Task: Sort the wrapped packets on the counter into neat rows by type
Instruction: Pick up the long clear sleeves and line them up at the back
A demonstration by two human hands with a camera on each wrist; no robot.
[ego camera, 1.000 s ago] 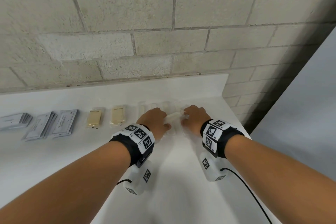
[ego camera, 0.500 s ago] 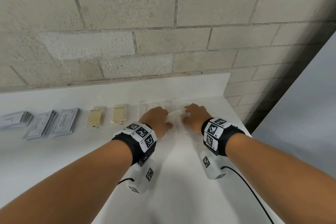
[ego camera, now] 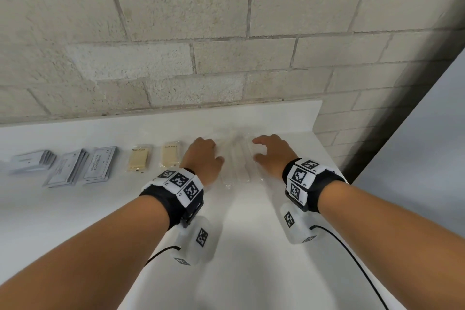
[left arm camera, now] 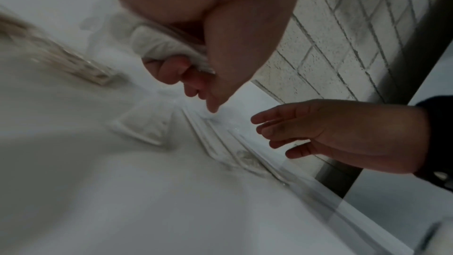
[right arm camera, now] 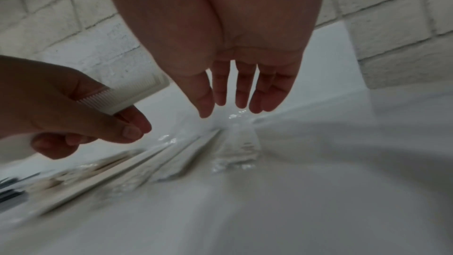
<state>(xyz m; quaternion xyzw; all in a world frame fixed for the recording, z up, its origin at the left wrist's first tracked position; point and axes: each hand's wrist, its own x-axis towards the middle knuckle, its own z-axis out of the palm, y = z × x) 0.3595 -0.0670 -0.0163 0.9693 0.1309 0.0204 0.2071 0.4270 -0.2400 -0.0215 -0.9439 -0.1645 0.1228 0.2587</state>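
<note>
A person's two bare forearms reach over a white table (ego camera: 75, 211) that stands against a pale block wall (ego camera: 226, 58). Each wrist wears a black band with black-and-white square markers.

The left hand (ego camera: 202, 158) has its grip closed around a white comb (right arm camera: 122, 94) in a clear wrapper, fingers curled under it and thumb along its edge; in the right wrist view the comb's fine teeth show above the fingers, and the comb is lifted off the table. The right hand (ego camera: 271, 156) has its grip apart, fingers straight and slightly spread, fingertips (right arm camera: 206, 108) just above a clear wrapped packet (right arm camera: 236, 148) lying on the table.

Half a second ago both hands were close together, meeting over one wrapped item between them. Now they have drawn apart: the left hand has carried the comb away to its own side, and the right hand has let go and opened.

Between the two hands lies a row of clear wrapped packets (ego camera: 237, 163), long and narrow, side by side on the table. Just left of the left hand lie two yellow soap packets (ego camera: 153, 157), side by side. Further left of the soaps lie grey sachets (ego camera: 83, 166) in small overlapping stacks, with another grey stack near the picture's left edge. The soaps and sachets have not moved.
</note>
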